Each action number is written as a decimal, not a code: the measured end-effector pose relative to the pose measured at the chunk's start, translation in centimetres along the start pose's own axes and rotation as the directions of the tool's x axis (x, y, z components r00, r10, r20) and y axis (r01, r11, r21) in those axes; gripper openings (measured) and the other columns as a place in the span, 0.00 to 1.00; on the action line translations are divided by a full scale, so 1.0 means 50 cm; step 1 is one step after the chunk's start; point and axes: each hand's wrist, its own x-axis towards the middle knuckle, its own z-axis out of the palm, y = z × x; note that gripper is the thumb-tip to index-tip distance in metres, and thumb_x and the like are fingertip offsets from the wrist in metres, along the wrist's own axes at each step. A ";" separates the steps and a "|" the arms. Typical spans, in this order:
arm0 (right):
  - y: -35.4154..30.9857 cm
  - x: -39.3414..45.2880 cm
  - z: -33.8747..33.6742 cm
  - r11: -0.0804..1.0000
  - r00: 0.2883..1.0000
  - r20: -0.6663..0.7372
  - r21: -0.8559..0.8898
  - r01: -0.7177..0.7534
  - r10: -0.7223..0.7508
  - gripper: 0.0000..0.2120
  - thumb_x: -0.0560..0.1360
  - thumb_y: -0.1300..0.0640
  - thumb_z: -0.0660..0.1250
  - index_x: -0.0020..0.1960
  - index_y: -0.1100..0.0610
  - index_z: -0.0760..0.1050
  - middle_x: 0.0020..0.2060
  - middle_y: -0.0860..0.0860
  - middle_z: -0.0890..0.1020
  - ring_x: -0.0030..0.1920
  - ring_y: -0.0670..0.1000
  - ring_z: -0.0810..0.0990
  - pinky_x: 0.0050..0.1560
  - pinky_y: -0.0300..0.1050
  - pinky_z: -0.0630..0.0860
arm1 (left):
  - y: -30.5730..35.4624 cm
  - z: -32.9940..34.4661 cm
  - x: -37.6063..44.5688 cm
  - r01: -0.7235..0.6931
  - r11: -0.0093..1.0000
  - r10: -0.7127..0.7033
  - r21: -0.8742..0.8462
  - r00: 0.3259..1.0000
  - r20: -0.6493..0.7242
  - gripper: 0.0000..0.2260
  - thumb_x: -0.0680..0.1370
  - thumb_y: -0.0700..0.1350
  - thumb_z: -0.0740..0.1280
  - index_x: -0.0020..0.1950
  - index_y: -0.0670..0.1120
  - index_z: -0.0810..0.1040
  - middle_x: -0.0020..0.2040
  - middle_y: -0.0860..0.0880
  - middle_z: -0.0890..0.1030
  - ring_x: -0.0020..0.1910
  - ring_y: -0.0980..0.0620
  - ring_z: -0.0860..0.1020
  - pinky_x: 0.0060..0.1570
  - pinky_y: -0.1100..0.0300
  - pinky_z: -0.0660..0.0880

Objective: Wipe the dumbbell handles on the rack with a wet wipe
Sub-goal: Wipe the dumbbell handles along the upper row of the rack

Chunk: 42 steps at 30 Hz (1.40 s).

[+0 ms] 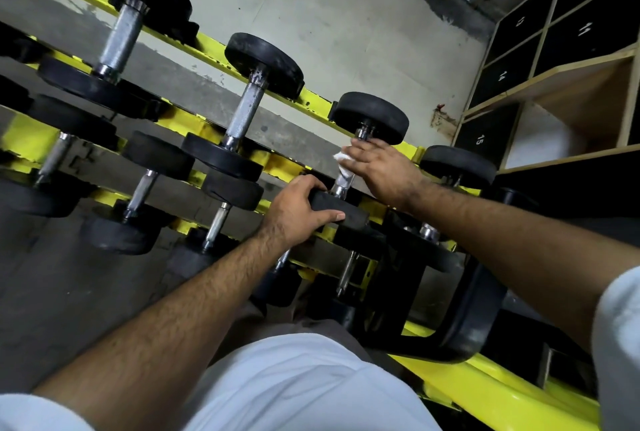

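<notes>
While steadying the near plate (pixel 337 211) with the left hand (pixel 298 209), fingers curled over its edge, wrapped the right hand (pixel 377 167) round the handle (pixel 343 181), pressing a wipe (pixel 341 157) to the steel. Sat on the yellow rack's (pixel 214 46) top rail, third dumbbell (pixel 372 117) along, with two bigger dumbbells (pixel 242 108) to the left. Looked heavy and stiff, unlikely to roll once braced; knurled grip probably snagged soft, limp cloth. Best held at the rubber plate, not the bar. Numbered lockers (pixel 554 36) stood beyond.
</notes>
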 end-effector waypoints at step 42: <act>0.078 -0.225 0.067 0.354 0.882 -0.092 0.931 -0.088 0.462 0.10 0.74 0.51 0.68 0.52 0.47 0.86 0.49 0.39 0.86 0.52 0.42 0.83 0.55 0.43 0.78 | 0.185 0.155 -0.069 -0.224 0.719 0.210 0.658 0.972 0.102 0.14 0.77 0.50 0.67 0.61 0.47 0.77 0.56 0.48 0.79 0.54 0.47 0.78 0.53 0.51 0.79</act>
